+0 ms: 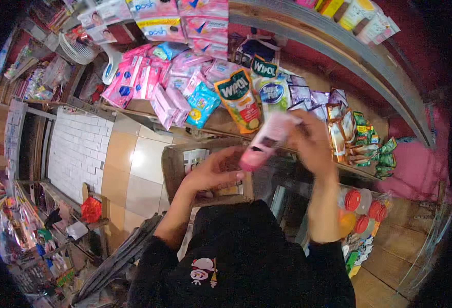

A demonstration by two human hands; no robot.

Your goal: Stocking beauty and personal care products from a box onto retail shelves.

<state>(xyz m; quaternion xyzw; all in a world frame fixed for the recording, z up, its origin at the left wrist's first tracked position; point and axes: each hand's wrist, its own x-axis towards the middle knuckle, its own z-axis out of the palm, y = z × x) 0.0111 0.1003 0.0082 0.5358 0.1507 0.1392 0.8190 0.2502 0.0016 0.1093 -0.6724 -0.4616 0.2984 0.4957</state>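
Note:
My right hand [312, 138] grips the upper end of a pale pink packet or tube [268, 140] with a darker pink lower end. The pack is tilted and blurred by motion, so its print does not read. At its lower end is my left hand [216, 169], thumb and fingers apart on either side; whether they touch it is unclear. Just beyond the pack, an orange and green Wipol pouch [239, 102] leans on the shelf beside a Super Pell pouch [274, 96]. Below my hands sits an open box [172, 169] with small packs inside.
Pink packs [133, 81] and a blue packet [203, 104] crowd the shelf at left. Sachets [337, 131] fill its right side. An upper wooden shelf [349, 54] curves overhead. Red-lidded jars [352, 200] stand at lower right, and a fan [75, 48] at upper left.

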